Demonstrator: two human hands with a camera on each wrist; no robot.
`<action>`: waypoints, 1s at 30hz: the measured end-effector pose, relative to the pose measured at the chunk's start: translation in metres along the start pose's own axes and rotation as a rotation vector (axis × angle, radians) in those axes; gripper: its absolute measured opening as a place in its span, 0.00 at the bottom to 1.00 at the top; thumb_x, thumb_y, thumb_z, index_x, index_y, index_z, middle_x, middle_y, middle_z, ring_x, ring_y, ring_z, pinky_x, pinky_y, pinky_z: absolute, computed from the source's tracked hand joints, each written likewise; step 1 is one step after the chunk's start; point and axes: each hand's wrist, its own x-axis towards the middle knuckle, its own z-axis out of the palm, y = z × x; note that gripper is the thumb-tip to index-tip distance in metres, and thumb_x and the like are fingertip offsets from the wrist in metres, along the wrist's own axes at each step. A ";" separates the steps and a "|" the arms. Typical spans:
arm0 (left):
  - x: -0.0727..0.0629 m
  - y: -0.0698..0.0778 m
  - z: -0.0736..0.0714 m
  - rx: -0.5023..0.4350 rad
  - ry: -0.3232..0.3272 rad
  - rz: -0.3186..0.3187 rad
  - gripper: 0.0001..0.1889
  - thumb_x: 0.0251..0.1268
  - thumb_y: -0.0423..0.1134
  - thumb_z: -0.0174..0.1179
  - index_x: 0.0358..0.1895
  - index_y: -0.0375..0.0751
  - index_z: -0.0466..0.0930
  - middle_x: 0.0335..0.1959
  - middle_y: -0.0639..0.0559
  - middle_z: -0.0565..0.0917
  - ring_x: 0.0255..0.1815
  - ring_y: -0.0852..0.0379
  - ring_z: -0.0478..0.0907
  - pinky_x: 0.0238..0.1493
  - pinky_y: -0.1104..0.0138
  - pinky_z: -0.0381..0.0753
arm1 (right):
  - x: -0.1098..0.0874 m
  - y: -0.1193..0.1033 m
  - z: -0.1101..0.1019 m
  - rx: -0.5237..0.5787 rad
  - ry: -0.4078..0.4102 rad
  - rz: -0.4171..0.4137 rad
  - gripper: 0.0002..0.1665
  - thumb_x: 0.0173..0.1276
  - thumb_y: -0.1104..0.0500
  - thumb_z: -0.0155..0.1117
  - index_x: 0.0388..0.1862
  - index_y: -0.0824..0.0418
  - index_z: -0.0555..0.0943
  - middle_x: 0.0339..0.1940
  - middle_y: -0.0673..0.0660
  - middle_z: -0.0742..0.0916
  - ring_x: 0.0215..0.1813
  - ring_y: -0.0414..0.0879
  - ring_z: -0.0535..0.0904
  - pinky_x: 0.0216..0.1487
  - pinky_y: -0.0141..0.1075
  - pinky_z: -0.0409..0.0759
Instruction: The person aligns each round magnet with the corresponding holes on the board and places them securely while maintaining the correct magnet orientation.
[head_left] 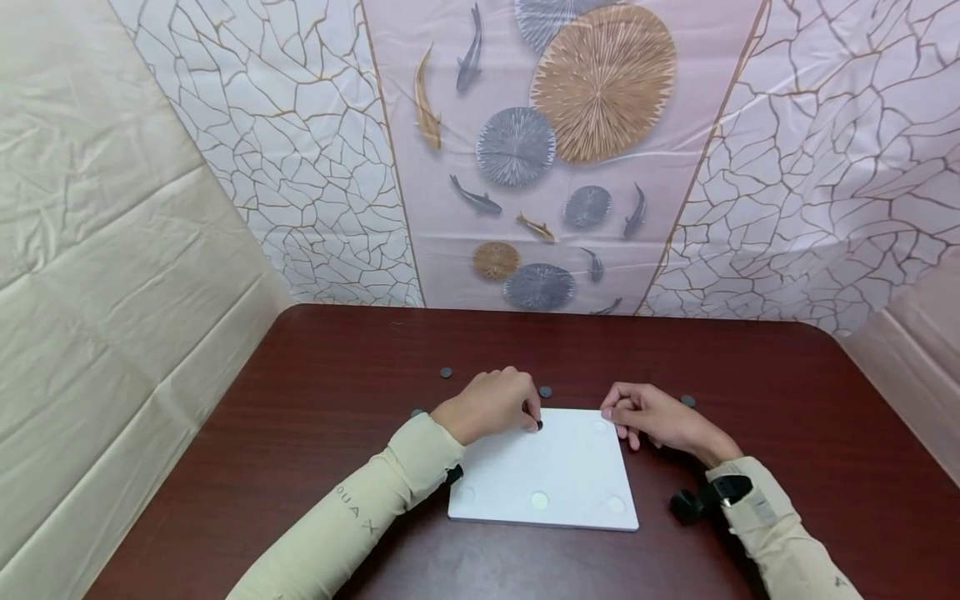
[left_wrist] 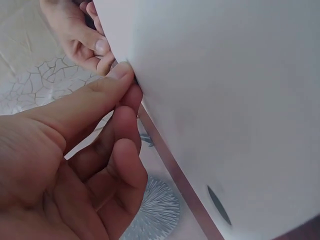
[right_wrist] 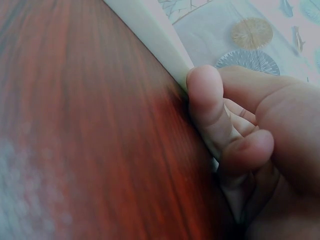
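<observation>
Two bare hands work at a flat white board [head_left: 558, 467] lying on a dark red-brown desk [head_left: 337, 358]. The board is thin, smooth and nearly square, with pale round marks near its edges: three along the near side and one at the far right corner.

The left hand [head_left: 491, 404] pinches a small black disc [head_left: 539, 425] between thumb and index finger at the middle of the board's far edge; its other fingers curl loosely. The right hand [head_left: 660, 421] has bent fingers touching the far right corner; whether they grip it, I cannot tell. Four dark discs [head_left: 545, 392] lie scattered on the desk beyond and beside the board.

The left hand and sleeve [head_left: 360, 508] cover the board's far left corner. Held by the fingertips, the black disc is mostly hidden. In the left wrist view, a thin dark oval [left_wrist: 219, 205] shows on the board, too slanted to identify. Both sleeves are cut off by the bottom edge.
</observation>
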 end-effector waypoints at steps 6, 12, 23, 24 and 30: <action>0.001 -0.001 0.002 -0.027 0.012 -0.034 0.04 0.60 0.40 0.80 0.32 0.54 0.93 0.33 0.64 0.88 0.32 0.67 0.79 0.30 0.69 0.78 | -0.001 0.001 0.002 0.004 0.002 0.004 0.12 0.84 0.57 0.58 0.50 0.67 0.78 0.26 0.55 0.83 0.21 0.41 0.79 0.15 0.29 0.66; -0.007 0.000 0.001 -0.026 0.017 -0.059 0.05 0.61 0.38 0.79 0.38 0.51 0.93 0.34 0.62 0.89 0.32 0.69 0.81 0.30 0.71 0.79 | -0.001 -0.001 0.001 0.002 -0.001 -0.007 0.11 0.84 0.57 0.58 0.50 0.67 0.78 0.26 0.54 0.83 0.22 0.41 0.80 0.15 0.29 0.67; -0.024 -0.012 -0.017 -0.166 0.055 -0.031 0.09 0.65 0.39 0.77 0.46 0.48 0.92 0.32 0.63 0.86 0.32 0.66 0.80 0.30 0.71 0.78 | 0.000 0.000 0.001 0.002 0.005 0.014 0.12 0.84 0.57 0.58 0.50 0.66 0.78 0.27 0.56 0.83 0.22 0.41 0.80 0.15 0.29 0.66; -0.026 -0.013 -0.019 -0.186 0.055 -0.031 0.09 0.65 0.39 0.76 0.47 0.47 0.92 0.32 0.63 0.86 0.31 0.65 0.80 0.29 0.70 0.78 | 0.000 0.001 0.001 -0.001 0.004 0.010 0.12 0.84 0.57 0.58 0.50 0.66 0.78 0.27 0.56 0.83 0.21 0.41 0.80 0.15 0.29 0.67; -0.039 -0.030 -0.030 -0.238 0.043 -0.041 0.11 0.69 0.39 0.74 0.52 0.45 0.91 0.34 0.61 0.87 0.29 0.61 0.81 0.31 0.66 0.81 | 0.000 -0.001 -0.001 -0.008 0.004 0.003 0.12 0.84 0.56 0.58 0.50 0.66 0.78 0.27 0.56 0.84 0.22 0.43 0.80 0.15 0.30 0.67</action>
